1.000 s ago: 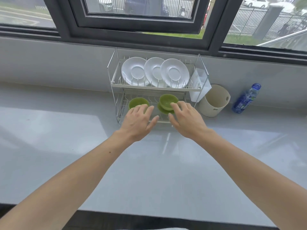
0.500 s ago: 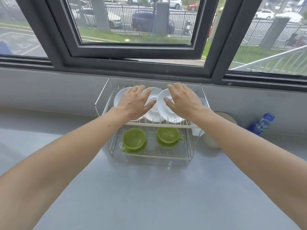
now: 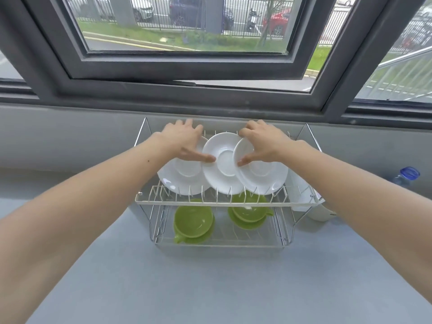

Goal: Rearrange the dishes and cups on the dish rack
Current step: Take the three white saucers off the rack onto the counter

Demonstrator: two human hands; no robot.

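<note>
A two-tier wire dish rack (image 3: 233,202) stands on the grey counter against the wall. Three white saucers stand upright in its top tier: left (image 3: 184,178), middle (image 3: 224,169) and right (image 3: 264,176). My left hand (image 3: 182,141) holds the left saucer, fingers over its top rim and thumb in front, the thumb tip reaching the middle saucer's edge. My right hand (image 3: 264,141) pinches the right saucer the same way. On the lower tier sit two green cups on green saucers, left (image 3: 192,219) and right (image 3: 251,210).
A white cutlery holder (image 3: 301,195) hangs on the rack's right end, with a beige container (image 3: 322,211) just behind it. A blue-capped bottle (image 3: 406,176) stands further right. The dark window frame (image 3: 210,92) runs close above the rack. Grey counter (image 3: 210,277) stretches in front.
Both hands rose from the green cups on the lower tier to the top tier. They have since spread apart onto the outer saucers, thumbs in front.
</note>
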